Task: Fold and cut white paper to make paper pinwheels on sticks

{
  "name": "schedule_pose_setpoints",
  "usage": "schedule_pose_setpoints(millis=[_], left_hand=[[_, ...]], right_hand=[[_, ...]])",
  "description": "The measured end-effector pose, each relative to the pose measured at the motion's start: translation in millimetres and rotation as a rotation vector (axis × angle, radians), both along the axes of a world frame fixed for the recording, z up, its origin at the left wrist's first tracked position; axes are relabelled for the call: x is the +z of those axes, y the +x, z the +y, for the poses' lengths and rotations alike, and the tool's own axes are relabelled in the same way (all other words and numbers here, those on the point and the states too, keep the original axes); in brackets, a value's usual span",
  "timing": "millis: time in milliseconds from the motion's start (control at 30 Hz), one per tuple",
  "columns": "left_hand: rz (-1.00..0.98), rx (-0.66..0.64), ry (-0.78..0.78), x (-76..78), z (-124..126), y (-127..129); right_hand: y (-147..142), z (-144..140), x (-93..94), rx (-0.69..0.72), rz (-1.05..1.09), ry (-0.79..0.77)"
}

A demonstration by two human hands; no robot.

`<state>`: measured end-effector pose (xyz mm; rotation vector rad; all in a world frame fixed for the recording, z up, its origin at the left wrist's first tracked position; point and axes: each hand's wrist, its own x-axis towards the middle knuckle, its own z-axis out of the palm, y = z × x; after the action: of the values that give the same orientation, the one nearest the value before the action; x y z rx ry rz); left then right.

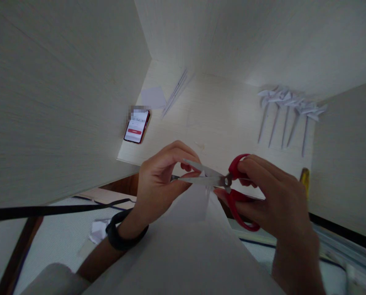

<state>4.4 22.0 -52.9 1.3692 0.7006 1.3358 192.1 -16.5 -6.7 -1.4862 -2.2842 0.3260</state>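
Observation:
My right hand [271,192] has its fingers through the red handles of a pair of scissors [212,180]. The blades are parted and point left, reaching in front of the fingers of my left hand. My left hand [162,174] is closed in a pinch, and a small white paper piece [203,174] shows between the blades at its fingertips. Most of that piece is hidden by fingers and blades. A thin grey tip pokes out behind the left thumb; I cannot tell what it belongs to. Both hands are above my lap, at the table's near edge.
Several white paper pinwheels [283,100] on sticks lie at the table's right. Thin white sticks [175,92], a square paper sheet [153,97] and a phone [136,127] are on the left. A yellow-handled object [305,182] lies near the right panel. Pale panels enclose the table [219,114].

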Motion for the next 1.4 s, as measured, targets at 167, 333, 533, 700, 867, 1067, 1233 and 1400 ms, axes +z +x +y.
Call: schedule_pose_setpoints(millis=[167,333,533,700,867,1067,1233,1400], left_hand=[[-0.011,-0.012,-0.023,1.6,-0.9,0.1],[-0.048,-0.02,-0.035,0.0,-1.8,1.0],[-0.08,-0.025,-0.024,-2.0,-3.0,1.4],[-0.068,-0.029,-0.03,-3.6,-3.9,-0.7],[-0.084,-0.01,-0.023,-3.0,-3.5,-0.9],[-0.04,-0.001,-0.023,-1.4,-4.4,-1.6],[-0.029,-0.001,-0.027,-1.1,-4.7,-1.6],[-0.04,0.003,-0.039,-1.0,-4.6,-1.1]], right_hand=[[0.8,-0.2,-0.4,0.009,0.0,0.01],[1.5,-0.6,-1.7,0.011,0.002,0.028],[2.9,-1.8,-1.9,0.019,-0.001,0.041],[2.0,-2.4,-0.1,-0.001,-0.007,0.013],[0.0,-3.2,0.7,-0.01,0.023,-0.007],[0.6,-2.9,0.5,-0.019,0.01,-0.027],[1.8,-3.3,0.5,-0.022,-0.001,-0.001],[0.8,-1.8,-0.5,-0.015,-0.013,0.006]])
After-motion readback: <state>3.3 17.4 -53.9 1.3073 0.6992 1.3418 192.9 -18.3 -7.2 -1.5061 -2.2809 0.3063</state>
